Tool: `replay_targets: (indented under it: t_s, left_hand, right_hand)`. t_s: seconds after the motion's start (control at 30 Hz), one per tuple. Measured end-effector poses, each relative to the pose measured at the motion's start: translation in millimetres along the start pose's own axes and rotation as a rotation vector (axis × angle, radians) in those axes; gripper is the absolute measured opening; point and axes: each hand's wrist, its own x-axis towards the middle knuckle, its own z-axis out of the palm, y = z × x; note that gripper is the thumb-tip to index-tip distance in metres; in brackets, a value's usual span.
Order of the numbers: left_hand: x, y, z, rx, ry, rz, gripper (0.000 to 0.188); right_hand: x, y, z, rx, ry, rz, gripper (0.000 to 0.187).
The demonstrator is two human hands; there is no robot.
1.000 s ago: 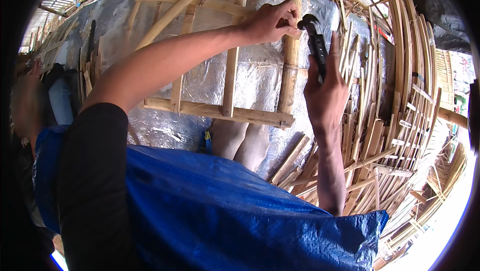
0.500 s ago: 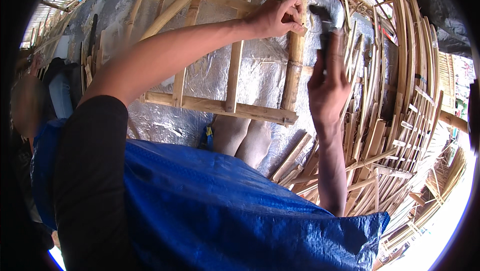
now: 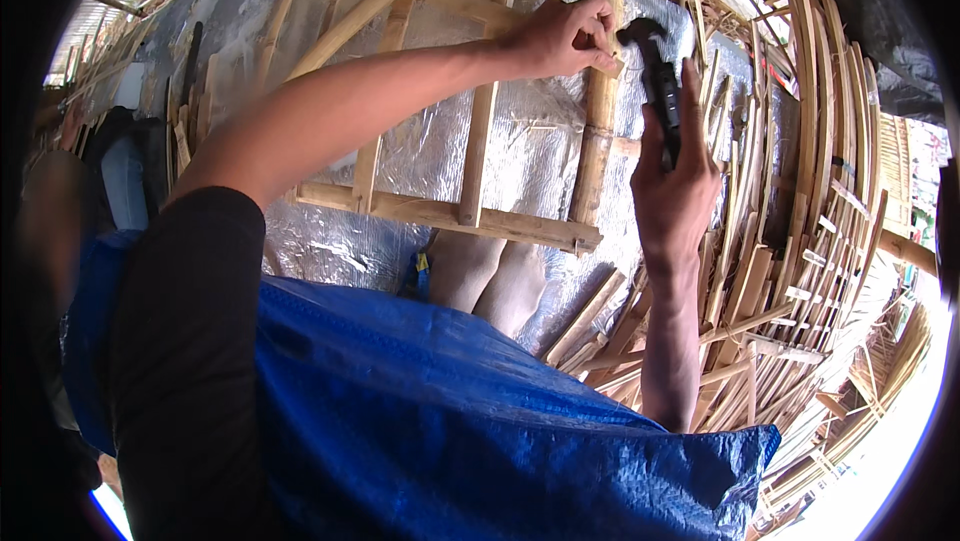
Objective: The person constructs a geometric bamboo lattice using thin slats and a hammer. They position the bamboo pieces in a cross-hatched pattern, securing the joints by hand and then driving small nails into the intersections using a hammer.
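My left hand (image 3: 568, 38) is pinched closed against an upright bamboo pole (image 3: 597, 121); what its fingertips hold is too small to make out. A short wooden strip end (image 3: 612, 68) shows just below those fingers. My right hand (image 3: 676, 191) grips a black hammer (image 3: 660, 81) by its handle, a finger stretched along it. The hammer's head is up beside the pole, close to my left fingertips but apart from them. The pole belongs to a bamboo frame, whose near crosspiece (image 3: 430, 211) runs just beyond my knees (image 3: 490, 276).
Silver foil sheeting (image 3: 530, 161) lies under the frame. Many bamboo strips (image 3: 740, 231) are stacked along the right. A blue tarp (image 3: 430, 371) spreads over my lap. Dark clothing and jeans (image 3: 123, 181) of what seems another person show at the far left.
My right hand has shifted a little to the right with the hammer, which now leans with its head to the left and looks less blurred. My left hand stays at the pole.
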Motion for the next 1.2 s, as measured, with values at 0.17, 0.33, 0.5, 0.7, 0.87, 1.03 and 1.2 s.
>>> replay_targets:
  t_s: [0.17,0.33,0.5,0.7,0.87,1.03,1.2]
  left_hand:
    - [0,10,1,0.005,-0.096,-0.114,0.040]
    - [2,-4,2,0.017,0.090,0.123,0.041]
    - [2,9,1,0.013,-0.086,-0.067,0.040]
    - [1,0,1,-0.010,-0.030,0.014,0.038]
    - [1,0,-2,0.002,-0.041,-0.023,0.038]
    - [1,6,2,-0.030,-0.061,-0.084,0.038]
    - [0,-2,-2,0.004,-0.006,0.009,0.037]
  right_hand:
    - [-9,6,3,-0.218,-0.257,0.048,0.052]
    - [-2,0,9,-0.042,0.091,-0.150,0.050]
    - [1,2,-7,-0.171,-0.220,0.104,0.052]
    - [-1,10,4,-0.206,0.026,-0.102,0.052]
    - [-5,-6,-1,-0.129,-0.056,0.020,0.054]
    - [-11,5,3,-0.296,-0.132,-0.035,0.055]
    - [-5,-2,-4,-0.084,-0.049,0.064,0.061]
